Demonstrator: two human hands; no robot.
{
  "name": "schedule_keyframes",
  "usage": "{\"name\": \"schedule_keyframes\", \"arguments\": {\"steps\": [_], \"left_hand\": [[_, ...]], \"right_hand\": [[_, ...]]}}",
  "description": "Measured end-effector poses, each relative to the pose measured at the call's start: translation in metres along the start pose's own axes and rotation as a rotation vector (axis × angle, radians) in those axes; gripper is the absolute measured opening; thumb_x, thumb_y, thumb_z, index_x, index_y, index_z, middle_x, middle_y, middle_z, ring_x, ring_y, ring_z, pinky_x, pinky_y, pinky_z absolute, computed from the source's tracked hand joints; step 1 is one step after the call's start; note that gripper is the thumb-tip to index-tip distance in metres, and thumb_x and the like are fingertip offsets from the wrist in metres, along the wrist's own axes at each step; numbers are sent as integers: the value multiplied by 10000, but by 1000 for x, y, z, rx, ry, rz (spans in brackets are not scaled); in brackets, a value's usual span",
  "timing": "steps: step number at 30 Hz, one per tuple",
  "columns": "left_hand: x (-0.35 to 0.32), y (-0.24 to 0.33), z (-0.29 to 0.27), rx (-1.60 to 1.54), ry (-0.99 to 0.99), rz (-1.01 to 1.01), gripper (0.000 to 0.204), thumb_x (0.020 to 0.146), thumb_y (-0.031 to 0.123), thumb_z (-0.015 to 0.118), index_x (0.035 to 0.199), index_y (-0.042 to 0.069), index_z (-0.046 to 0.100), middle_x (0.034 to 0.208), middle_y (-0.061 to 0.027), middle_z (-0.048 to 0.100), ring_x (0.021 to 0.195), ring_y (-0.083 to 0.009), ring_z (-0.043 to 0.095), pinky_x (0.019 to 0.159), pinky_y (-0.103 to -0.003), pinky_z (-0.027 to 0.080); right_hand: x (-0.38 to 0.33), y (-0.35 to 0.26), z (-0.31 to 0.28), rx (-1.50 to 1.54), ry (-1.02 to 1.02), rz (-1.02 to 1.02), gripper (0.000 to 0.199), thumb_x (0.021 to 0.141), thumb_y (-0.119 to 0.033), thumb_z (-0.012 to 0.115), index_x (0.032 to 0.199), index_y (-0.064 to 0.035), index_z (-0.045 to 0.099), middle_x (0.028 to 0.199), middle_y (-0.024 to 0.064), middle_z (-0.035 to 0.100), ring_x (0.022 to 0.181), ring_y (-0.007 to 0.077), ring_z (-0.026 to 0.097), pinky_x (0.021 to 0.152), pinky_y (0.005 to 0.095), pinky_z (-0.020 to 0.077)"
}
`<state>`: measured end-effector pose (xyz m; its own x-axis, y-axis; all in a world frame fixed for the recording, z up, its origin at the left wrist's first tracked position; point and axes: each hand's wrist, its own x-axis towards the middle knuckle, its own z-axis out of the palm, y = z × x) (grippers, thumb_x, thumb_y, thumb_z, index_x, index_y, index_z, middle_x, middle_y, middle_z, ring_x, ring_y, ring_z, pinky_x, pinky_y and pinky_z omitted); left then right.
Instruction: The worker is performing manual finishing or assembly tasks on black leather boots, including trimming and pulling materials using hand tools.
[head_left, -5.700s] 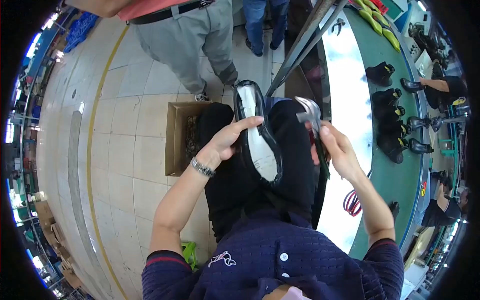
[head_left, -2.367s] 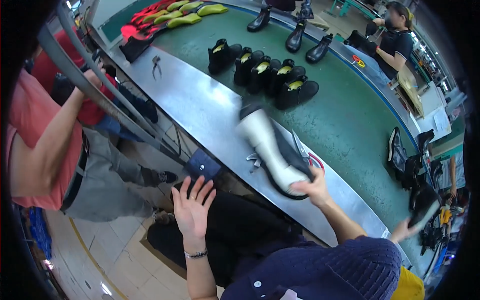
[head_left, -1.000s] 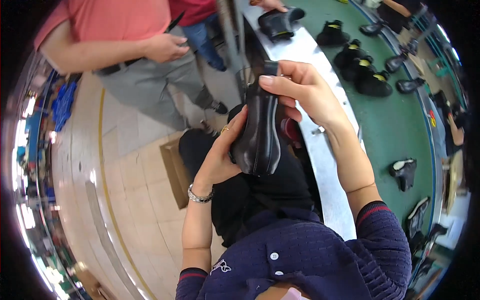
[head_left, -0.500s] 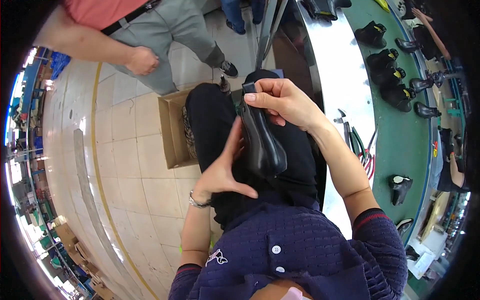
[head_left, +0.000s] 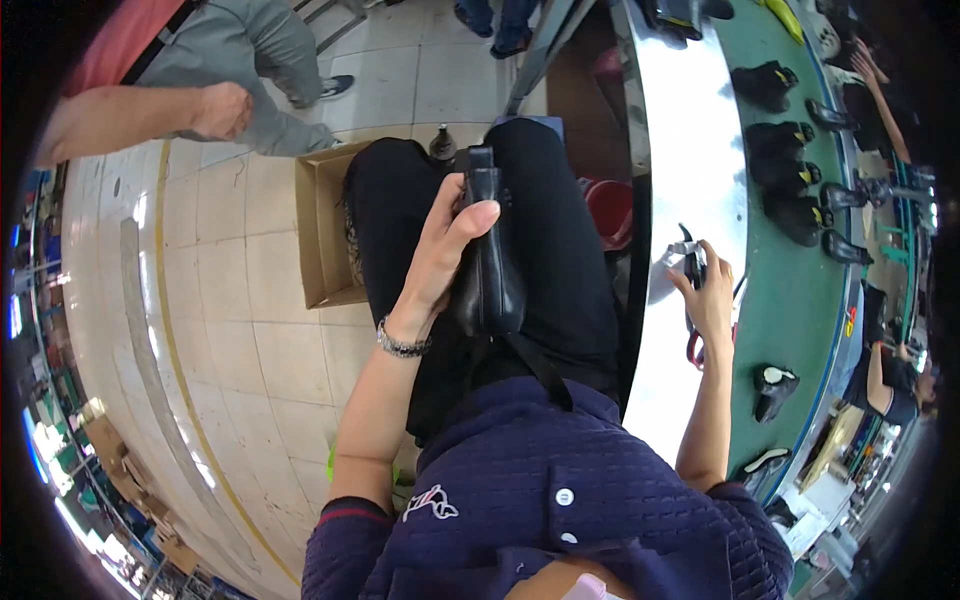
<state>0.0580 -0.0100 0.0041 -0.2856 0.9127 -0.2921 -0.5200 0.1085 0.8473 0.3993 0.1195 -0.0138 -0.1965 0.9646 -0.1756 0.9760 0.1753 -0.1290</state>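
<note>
My left hand (head_left: pixel 445 245) is wrapped round a black leather shoe (head_left: pixel 490 290), which it holds over my lap with the narrow end pointing away from me. The thumb lies across the shoe's upper part, and the fingers are partly hidden behind it. At the right, my right hand (head_left: pixel 709 296) is on the metal bench, its thumb and fingers closing round a pair of pincers (head_left: pixel 692 268) with a metal head and dark handles. Part of the pincers is covered by the hand. Red tool handles (head_left: pixel 696 346) show beneath my right wrist.
Several black shoes (head_left: pixel 785 150) stand on the green conveyor (head_left: pixel 740 120) beyond the metal bench (head_left: pixel 665 370). An open cardboard box (head_left: pixel 318 240) is left of my legs, near a dark bottle (head_left: pixel 442 143). A red container (head_left: pixel 607 212) sits below the bench. Another person's arm (head_left: pixel 140 120) is at upper left.
My right hand has let go of the shoe and moved right to the pincers on the bench. My left hand, open beside the shoe before, now holds it. The person at upper left has shifted left.
</note>
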Motion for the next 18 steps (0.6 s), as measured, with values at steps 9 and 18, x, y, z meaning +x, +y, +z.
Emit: {"name": "schedule_keyframes", "arguments": {"steps": [9, 18], "left_hand": [[-4, -4, 15, 81, 31, 24, 374, 862, 368, 681, 1051, 92, 513, 853, 51, 420, 771, -47, 403, 716, -205, 358], [-15, -11, 15, 188, 39, 78, 392, 899, 437, 618, 1045, 97, 489, 861, 31, 425, 781, -70, 409, 737, -221, 368]], "right_hand": [[3, -24, -20, 948, -359, -48, 319, 1021, -213, 432, 1217, 13, 542, 856, 81, 609, 748, 154, 592, 750, 303, 491], [-25, -141, -50, 1101, -1324, -204, 438, 1002, -398, 493, 889, 3, 630, 634, 4, 545, 553, 78, 526, 549, 232, 445]]}}
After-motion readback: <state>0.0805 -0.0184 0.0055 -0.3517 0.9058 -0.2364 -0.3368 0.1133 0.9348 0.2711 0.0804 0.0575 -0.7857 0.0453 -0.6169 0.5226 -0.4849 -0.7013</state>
